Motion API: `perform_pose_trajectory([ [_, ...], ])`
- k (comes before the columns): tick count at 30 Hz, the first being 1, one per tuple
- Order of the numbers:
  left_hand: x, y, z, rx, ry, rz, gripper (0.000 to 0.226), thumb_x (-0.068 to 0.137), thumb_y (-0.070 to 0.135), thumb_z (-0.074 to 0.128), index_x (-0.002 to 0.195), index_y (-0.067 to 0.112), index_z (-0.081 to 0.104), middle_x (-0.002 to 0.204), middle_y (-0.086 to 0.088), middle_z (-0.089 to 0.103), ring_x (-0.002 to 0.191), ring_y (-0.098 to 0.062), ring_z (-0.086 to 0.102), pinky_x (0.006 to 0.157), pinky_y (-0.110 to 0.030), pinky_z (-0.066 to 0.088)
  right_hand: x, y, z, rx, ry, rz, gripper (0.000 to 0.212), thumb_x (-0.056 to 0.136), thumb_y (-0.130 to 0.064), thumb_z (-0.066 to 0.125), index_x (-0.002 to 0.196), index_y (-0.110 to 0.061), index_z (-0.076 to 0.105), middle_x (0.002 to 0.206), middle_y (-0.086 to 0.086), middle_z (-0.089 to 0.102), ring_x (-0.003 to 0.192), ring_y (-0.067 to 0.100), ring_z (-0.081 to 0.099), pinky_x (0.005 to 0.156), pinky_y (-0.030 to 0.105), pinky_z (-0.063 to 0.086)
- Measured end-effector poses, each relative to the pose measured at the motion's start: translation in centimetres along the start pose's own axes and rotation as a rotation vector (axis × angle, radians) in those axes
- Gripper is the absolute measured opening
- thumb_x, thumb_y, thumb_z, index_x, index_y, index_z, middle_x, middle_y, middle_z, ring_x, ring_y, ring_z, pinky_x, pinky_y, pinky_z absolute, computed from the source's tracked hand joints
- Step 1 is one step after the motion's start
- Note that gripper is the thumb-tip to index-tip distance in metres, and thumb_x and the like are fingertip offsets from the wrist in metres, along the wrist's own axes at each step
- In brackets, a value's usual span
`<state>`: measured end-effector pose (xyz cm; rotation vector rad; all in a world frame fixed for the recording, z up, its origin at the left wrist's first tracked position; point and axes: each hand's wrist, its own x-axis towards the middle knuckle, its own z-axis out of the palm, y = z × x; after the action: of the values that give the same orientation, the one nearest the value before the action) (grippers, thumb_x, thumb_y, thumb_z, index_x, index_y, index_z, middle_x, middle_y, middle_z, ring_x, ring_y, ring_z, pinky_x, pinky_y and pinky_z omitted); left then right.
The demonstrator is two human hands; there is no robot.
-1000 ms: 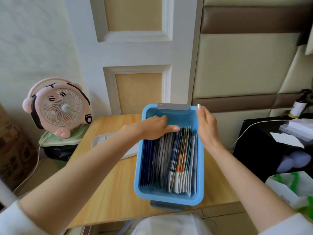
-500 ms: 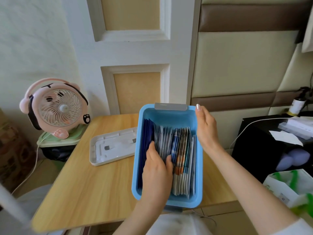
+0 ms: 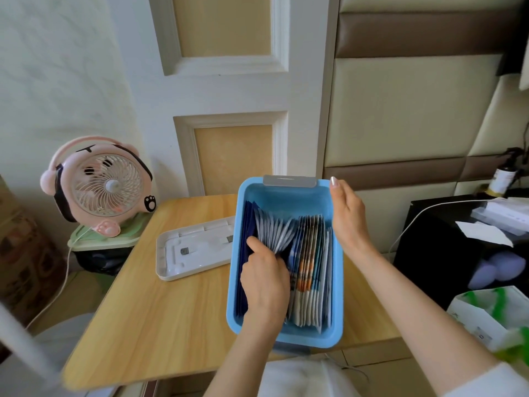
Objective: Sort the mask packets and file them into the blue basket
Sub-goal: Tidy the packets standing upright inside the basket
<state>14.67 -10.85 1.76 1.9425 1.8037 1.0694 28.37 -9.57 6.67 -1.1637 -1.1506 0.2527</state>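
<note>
**Left hand fans packets in the basket**

The left hand (image 3: 264,285) curls round a grey bunch of mask packets (image 3: 274,230), its fingertips buried among them. The right hand (image 3: 347,216) lies with its fingers nearly straight on the right rim of the blue basket (image 3: 309,338), which sits on the table (image 3: 171,310). Half a second ago the grey bunch stood straight; now it fans outward.

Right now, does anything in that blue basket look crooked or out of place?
Only the grey-white packets stand out: pinched by the left hand at their near end, they fan out at the far end, while the colourful packets beside them stand in an even row. Nothing looks spilled or damaged.
</note>
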Motion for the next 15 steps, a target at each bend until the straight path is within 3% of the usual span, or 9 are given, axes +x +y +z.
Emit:
perform_pose_trajectory([
  [3, -0.4, 0.2, 0.0, -0.071, 0.056, -0.058, 0.028, 0.092, 0.009, 0.044, 0.118, 0.001, 0.036, 0.084, -0.01, 0.057, 0.069, -0.027, 0.052, 0.059, -0.031, 0.037, 0.2, 0.0, 0.4, 0.006, -0.022, -0.012, 0.036, 0.102, -0.025, 0.033, 0.067, -0.022, 0.039, 0.062, -0.009, 0.031, 0.053, 0.0, 0.029, 0.054, 0.015, 0.027],
  [6, -0.8, 0.5, -0.1, 0.011, 0.007, -0.045, 0.033, 0.094, 0.021, 0.048, 0.119, 0.003, 0.037, 0.089, -0.012, 0.064, 0.076, -0.03, 0.063, 0.058, -0.03, 0.037, 0.3, 0.3, 0.2, 0.007, -0.021, 0.002, 0.035, 0.102, -0.025, 0.033, 0.068, -0.023, 0.041, 0.062, -0.009, 0.032, 0.053, -0.001, 0.03, 0.055, 0.014, 0.028],
  [8, -0.7, 0.5, 0.1, 0.116, 0.045, 0.036, 0.04, 0.086, 0.034, 0.063, 0.105, 0.001, 0.049, 0.071, -0.011, 0.066, 0.058, -0.027, 0.065, 0.043, -0.026, 0.031, 0.4, 0.6, -0.1, 0.012, -0.017, 0.007, 0.033, 0.102, -0.025, 0.033, 0.07, -0.024, 0.044, 0.065, -0.008, 0.035, 0.054, -0.002, 0.032, 0.056, 0.013, 0.03],
  [10, -0.3, 0.7, 0.0, 0.213, 0.105, 0.141, 0.041, 0.074, 0.043, 0.073, 0.072, 0.006, 0.054, 0.046, -0.006, 0.057, 0.034, -0.021, 0.055, 0.033, -0.018, 0.013, 0.4, 0.8, -0.2, 0.0, -0.026, 0.004, 0.032, 0.102, -0.025, 0.032, 0.073, -0.024, 0.046, 0.066, -0.008, 0.038, 0.056, -0.002, 0.033, 0.057, 0.013, 0.031],
  [13, 0.4, 0.9, 0.3, 0.251, 0.012, 0.115, 0.047, 0.095, 0.046, 0.041, 0.062, 0.012, 0.046, 0.063, -0.01, 0.064, 0.05, -0.025, 0.056, 0.036, -0.022, 0.018, 0.3, 0.8, -0.1, -0.007, -0.024, -0.002, 0.033, 0.102, -0.025, 0.033, 0.071, -0.025, 0.045, 0.064, -0.008, 0.037, 0.054, -0.002, 0.033, 0.056, 0.014, 0.031],
  [15, 0.6, 1.3, 0.5, 0.281, 0.045, 0.133, 0.055, 0.1, 0.039, 0.033, 0.051, 0.013, 0.036, 0.062, -0.009, 0.062, 0.048, -0.023, 0.045, 0.037, -0.024, 0.017, 0.3, 0.6, -0.1, -0.002, -0.018, -0.005, 0.033, 0.102, -0.024, 0.033, 0.07, -0.025, 0.044, 0.063, -0.009, 0.036, 0.053, -0.002, 0.033, 0.055, 0.014, 0.03],
])
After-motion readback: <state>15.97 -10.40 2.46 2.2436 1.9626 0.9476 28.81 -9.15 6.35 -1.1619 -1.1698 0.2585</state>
